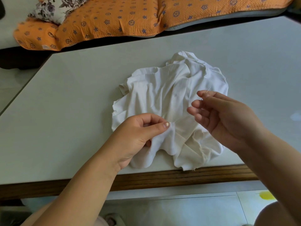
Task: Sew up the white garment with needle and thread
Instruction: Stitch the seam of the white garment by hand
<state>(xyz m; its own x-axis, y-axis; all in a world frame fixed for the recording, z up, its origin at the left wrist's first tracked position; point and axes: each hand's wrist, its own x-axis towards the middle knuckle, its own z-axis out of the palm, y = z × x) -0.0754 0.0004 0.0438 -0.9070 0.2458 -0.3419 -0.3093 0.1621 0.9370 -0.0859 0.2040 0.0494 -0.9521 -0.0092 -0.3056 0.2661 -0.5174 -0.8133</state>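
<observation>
Right hand: needle diagonal, up-right.

Illumination is bright, diffuse daylight, even across the frame. The table carries a soft sheen and one pale reflection at the right edge of the frame. Shadows are faint and soft-edged, and lie mainly in the folds of the white garment, whose brightest areas lose detail. The needle shows only as a thin, faint line. Wide-angle distortion bows the table edges. The centre is sharp and the lower corners are soft.
</observation>
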